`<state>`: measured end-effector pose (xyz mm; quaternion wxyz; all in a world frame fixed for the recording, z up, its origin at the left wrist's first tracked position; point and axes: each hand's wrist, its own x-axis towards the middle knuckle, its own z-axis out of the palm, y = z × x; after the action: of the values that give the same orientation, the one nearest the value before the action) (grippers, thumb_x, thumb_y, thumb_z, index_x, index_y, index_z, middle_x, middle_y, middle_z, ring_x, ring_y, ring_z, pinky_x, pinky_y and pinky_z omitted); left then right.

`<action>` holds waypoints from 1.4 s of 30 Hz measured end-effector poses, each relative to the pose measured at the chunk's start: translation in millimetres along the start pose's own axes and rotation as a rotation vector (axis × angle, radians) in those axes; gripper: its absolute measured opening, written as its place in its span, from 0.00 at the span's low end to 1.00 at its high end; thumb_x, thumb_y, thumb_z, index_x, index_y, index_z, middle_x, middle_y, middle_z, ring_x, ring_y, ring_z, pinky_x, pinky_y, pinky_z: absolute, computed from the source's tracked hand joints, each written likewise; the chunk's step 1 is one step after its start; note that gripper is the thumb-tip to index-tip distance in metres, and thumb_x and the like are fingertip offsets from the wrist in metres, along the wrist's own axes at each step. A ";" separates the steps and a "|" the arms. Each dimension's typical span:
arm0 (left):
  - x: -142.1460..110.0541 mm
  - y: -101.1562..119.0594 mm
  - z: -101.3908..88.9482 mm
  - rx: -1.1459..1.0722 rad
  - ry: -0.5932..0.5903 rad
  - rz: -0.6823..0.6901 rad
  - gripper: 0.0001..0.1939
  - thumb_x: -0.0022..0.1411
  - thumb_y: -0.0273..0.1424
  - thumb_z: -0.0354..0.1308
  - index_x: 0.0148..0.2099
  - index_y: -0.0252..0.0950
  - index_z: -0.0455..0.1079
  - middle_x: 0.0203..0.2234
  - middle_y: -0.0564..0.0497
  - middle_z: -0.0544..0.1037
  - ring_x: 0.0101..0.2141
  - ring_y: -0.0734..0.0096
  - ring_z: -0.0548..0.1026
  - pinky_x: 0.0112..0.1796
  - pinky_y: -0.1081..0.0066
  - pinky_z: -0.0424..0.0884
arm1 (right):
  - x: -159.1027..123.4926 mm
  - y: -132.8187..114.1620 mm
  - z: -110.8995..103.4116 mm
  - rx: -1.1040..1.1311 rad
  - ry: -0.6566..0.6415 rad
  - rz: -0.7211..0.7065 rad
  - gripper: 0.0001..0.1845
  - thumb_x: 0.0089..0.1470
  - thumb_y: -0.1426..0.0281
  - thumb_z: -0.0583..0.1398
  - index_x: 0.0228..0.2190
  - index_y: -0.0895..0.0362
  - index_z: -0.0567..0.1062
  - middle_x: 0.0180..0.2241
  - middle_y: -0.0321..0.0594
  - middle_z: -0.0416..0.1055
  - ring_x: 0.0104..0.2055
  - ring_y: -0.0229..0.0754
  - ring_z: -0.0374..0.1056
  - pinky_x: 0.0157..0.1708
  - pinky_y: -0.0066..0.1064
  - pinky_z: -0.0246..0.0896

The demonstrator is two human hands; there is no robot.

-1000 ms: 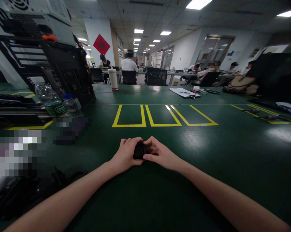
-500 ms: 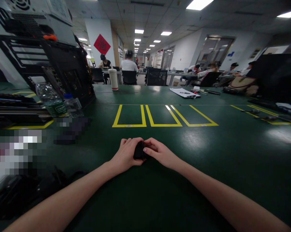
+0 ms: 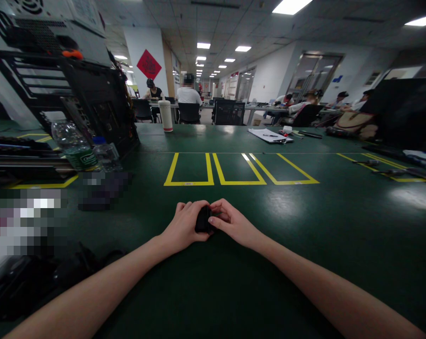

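A small black object (image 3: pixel 202 220) is held just above or on the green table (image 3: pixel 213 292); its kind is too dark to make out. My left hand (image 3: pixel 184 223) is closed around its left side, with the thumb below and the fingers over the top. From the right, my right hand (image 3: pixel 232 223) pinches at the object's right edge with thumb and fingertips. Whether a second small part sits between the right fingers is hidden.
Yellow tape outlines (image 3: pixel 239 182) mark the table ahead. On the left are a computer case (image 3: pixel 100 103), a water bottle (image 3: pixel 73 141) and a small blue-capped bottle (image 3: pixel 107 155). A white tumbler (image 3: pixel 166 116) and a clipboard (image 3: pixel 269 136) stand farther back. People sit beyond.
Both hands stay in nearly the same place around the black object. The right fingers have shifted very slightly at its edge.
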<state>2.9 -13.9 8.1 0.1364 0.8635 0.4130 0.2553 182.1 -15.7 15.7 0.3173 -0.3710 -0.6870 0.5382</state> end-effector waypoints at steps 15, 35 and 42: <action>-0.1 -1.1 1.5 0.015 0.002 -0.006 0.29 0.46 0.34 0.60 0.49 0.40 0.52 0.41 0.50 0.67 0.39 0.63 0.66 0.39 0.64 0.55 | -2.9 -4.9 -4.6 0.044 -0.074 -0.040 0.15 0.45 0.72 0.59 0.36 0.55 0.61 0.40 0.37 0.61 0.46 0.40 0.61 0.42 0.36 0.61; -0.2 7.3 -7.1 0.009 -0.043 -0.018 0.27 0.48 0.34 0.59 0.50 0.39 0.53 0.42 0.49 0.66 0.41 0.61 0.65 0.41 0.63 0.56 | -2.9 -5.3 -5.0 0.072 -0.119 -0.021 0.16 0.46 0.70 0.59 0.38 0.55 0.60 0.41 0.37 0.60 0.41 0.39 0.63 0.38 0.33 0.63; 0.7 -0.2 2.5 0.018 0.012 -0.005 0.29 0.46 0.34 0.60 0.49 0.39 0.53 0.40 0.50 0.67 0.40 0.63 0.66 0.40 0.63 0.55 | 0.7 1.1 -1.4 0.043 -0.003 -0.020 0.11 0.49 0.66 0.56 0.36 0.55 0.62 0.37 0.37 0.62 0.39 0.38 0.64 0.38 0.35 0.62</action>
<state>4.5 -13.3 6.2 0.1269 0.8620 0.4183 0.2566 183.1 -14.3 15.0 0.3293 -0.3564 -0.6796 0.5502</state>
